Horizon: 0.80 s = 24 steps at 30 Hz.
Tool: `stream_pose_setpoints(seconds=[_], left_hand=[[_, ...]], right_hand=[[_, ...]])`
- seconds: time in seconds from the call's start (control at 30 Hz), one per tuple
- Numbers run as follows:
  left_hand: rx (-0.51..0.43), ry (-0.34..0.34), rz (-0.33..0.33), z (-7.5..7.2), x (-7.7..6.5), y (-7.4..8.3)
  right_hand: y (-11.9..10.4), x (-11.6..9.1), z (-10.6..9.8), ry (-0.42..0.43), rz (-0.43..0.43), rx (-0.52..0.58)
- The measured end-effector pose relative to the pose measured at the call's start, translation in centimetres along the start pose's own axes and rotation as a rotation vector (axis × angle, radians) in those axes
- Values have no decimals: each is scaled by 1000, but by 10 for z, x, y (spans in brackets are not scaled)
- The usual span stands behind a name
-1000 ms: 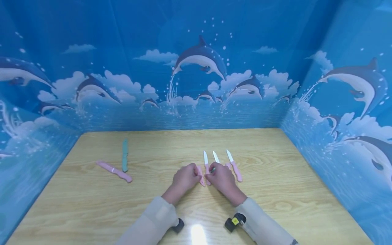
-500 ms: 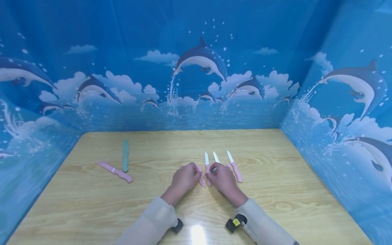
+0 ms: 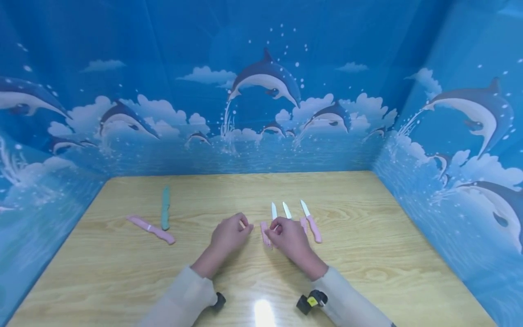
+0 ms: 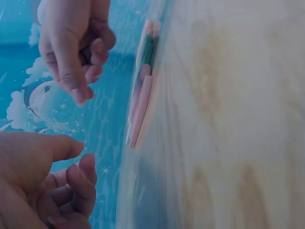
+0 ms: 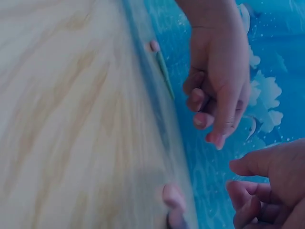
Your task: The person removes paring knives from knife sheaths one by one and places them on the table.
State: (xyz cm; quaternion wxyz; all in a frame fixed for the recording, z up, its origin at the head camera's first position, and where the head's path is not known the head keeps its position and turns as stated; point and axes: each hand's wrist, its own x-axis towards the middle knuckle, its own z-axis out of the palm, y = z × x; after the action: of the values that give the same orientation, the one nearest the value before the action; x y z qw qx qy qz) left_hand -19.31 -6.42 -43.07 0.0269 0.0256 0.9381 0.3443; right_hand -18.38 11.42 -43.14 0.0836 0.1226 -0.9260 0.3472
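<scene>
My left hand hovers over the table in the head view, fingers loosely bent, with nothing visible in its grasp. To its right, my right hand is beside a pink knife sheath; whether it touches the sheath is unclear. In the right wrist view its thumb and forefinger stand apart. Beyond this hand lie a knife with a bare blade and another bare blade, their handles mostly hidden. A pink-handled paring knife lies farther right, beside a pink piece. The left wrist view shows green parts among the pink ones.
At the left of the wooden table lie a green knife and a pink knife, both apparently sheathed. A blue dolphin-print curtain stands along the back and sides.
My left hand has drawn back to the left, away from the pink sheath. My right hand has shifted slightly left. The knives lie as before.
</scene>
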Motion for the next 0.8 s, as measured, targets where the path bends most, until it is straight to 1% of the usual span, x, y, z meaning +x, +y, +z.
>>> stream_pose_setpoints(seconds=[0.1,0.2,0.4,0.53,0.67,0.8], left_hand=[[2,-2,-3,-7,-5,-4],[6,19,-1,-18,-10,-9],[6,43,16,-42,-19,-27],[12,58,32,-49,-26,-39],[16,87,46,-56,-32,-47],[24,89,52,-67,-36,-54]], right_hand=[[-8,-1,-1,0,-19,-2],[-16,-2,0,-10,-38,12],[-29,-1,3,-9,-84,15],[-36,-1,6,-8,-75,34],[-42,-1,12,-35,-95,56],[-51,-1,20,-63,-108,83]])
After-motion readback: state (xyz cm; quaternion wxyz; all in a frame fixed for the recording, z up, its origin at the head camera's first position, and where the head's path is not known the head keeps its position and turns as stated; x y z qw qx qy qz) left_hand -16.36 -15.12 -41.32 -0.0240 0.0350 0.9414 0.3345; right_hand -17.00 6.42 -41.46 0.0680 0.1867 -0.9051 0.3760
